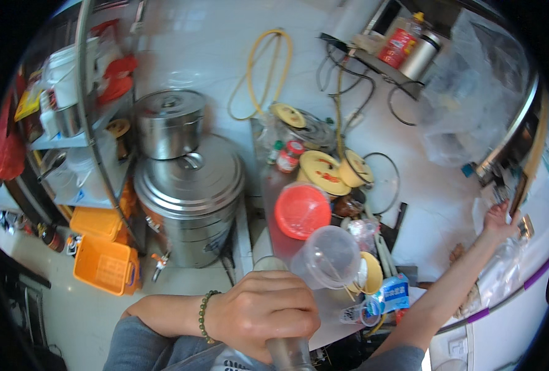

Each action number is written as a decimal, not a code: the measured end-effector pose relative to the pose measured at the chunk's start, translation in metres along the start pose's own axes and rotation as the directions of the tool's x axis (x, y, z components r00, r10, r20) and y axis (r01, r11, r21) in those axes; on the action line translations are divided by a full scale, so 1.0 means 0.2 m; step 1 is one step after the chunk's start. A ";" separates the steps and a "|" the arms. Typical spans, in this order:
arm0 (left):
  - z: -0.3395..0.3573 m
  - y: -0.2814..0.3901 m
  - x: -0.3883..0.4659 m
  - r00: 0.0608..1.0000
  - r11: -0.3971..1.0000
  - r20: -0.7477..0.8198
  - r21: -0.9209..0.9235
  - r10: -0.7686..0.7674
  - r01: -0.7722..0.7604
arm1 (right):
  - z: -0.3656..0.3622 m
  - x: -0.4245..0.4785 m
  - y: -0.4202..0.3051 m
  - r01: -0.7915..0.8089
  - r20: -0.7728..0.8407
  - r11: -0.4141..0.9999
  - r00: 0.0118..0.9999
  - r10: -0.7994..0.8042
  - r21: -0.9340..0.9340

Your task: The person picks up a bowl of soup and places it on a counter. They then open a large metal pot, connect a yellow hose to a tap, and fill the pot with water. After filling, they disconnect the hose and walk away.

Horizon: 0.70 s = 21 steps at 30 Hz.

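In the head view, my left hand [265, 310], with a green bead bracelet, is closed around a greyish see-through cylinder [290, 353]. Both ends of the cylinder stick out past the fist, its middle hidden by the fingers. A clear plastic tub [332, 257] stands just beyond this hand. My right hand [499, 220] reaches far to the right, beside a brown wooden edge [525, 185] and a small shiny object [501, 191]. Whether its fingers grip either one is too small to tell.
Beyond the tub sit a red round lid [302, 211] and cream enamel pots [325, 171]. A blue packet [392, 294] and a clear cup [369, 313] lie near the table edge. Steel pots [188, 185], an orange basket [105, 266] and a metal shelf [89, 139] stand left.
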<state>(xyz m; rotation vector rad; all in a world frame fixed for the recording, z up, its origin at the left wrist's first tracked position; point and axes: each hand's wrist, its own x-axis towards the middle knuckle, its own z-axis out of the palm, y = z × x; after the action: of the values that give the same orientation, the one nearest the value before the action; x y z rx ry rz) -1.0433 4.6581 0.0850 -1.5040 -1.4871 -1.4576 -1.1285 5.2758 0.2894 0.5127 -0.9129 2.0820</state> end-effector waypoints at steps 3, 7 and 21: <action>-0.15 0.02 -0.08 0.999 0.999 0.007 0.041 -0.031 0.031 | 0.11 -0.17 0.18 0.024 -0.002 0.997 1.000 -0.024 0.070; -0.36 0.08 -0.19 0.998 0.994 -0.016 0.095 -0.055 0.056 | 0.34 -0.40 0.39 -0.048 0.124 0.999 0.991 0.050 -0.020; -1.02 0.34 -0.52 0.978 0.929 -0.163 0.325 -0.128 0.176 | 1.40 -1.56 2.42 -0.410 0.126 0.365 0.503 0.855 -0.836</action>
<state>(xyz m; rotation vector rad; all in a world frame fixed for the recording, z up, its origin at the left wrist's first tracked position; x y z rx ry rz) -1.0199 4.4227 0.0594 -1.0803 -1.6968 -1.2805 -1.3105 4.7007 0.0729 0.2973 -2.5806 1.9511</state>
